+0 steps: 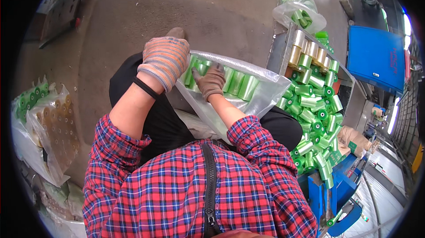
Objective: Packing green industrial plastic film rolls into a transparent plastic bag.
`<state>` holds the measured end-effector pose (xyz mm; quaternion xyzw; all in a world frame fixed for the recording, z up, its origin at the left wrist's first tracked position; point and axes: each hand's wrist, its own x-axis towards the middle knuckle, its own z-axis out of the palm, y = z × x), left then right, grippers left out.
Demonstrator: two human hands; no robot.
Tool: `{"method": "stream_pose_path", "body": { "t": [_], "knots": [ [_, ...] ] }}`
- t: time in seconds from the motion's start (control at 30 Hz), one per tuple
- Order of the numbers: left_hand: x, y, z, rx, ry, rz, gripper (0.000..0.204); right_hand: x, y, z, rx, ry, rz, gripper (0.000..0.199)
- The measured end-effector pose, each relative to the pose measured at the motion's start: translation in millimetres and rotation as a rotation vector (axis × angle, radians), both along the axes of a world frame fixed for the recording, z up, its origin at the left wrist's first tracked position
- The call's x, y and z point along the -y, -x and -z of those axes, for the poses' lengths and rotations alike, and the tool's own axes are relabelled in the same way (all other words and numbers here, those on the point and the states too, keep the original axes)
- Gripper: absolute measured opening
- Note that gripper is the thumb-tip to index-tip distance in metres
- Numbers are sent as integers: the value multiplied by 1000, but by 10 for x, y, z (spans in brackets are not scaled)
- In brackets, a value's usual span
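Note:
A clear plastic bag (pixel 208 112) lies across my lap, with a row of shiny green film rolls (pixel 237 83) inside it. My left hand (pixel 165 59), in an orange and grey striped glove, is closed at the bag's left end; its fingertips are mostly hidden. Over the left part of the row, my right hand (pixel 210 81) wears a brownish-grey glove. Its thumb and fingers are spread on the rolls, apart from each other. Whether that hand is inside the film or on top of it, I cannot tell.
At right, a metal-edged bin (pixel 280 54) holds a heap of loose green rolls (pixel 316 105) and several golden ones (pixel 295 54). Beyond it sit another filled bag (pixel 295 3) and a blue box (pixel 376 59). Packed rolls (pixel 55 125) stand left; a dark wheeled dolly (pixel 63 14) is far left.

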<state>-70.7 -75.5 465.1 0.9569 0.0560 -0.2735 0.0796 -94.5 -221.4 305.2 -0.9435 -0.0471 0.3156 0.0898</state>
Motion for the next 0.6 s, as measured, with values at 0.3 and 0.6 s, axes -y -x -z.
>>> {"method": "stream_pose_path", "body": {
  "t": [0.3, 0.6],
  "knots": [
    [-9, -37, -17, -51, -30, -10, 17, 193, 2, 269, -188, -174, 539, 81],
    [476, 390, 350, 793, 329, 527, 24, 566, -25, 522, 191, -222, -449, 73]
  ]
}}
